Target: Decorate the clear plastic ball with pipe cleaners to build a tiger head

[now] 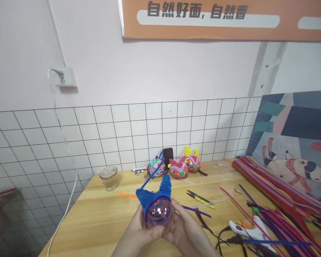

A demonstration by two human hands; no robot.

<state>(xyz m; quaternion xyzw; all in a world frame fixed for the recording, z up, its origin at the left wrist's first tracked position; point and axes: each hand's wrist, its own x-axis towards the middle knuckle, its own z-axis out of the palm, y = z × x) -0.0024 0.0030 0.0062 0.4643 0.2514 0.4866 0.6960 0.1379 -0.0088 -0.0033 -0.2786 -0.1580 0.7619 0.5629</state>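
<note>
Blue pipe-cleaner ears (155,194) sit on top of the clear ball (158,213) we're cupping, ears up and tilted away from us. Left hand (139,232) wraps its left side with the thumb across the front; right hand (186,228) closes on the right. Loose blue stem (153,174) runs up-right toward the finished heads (178,168) behind the ball; scissors (200,198) lie right of it
</note>
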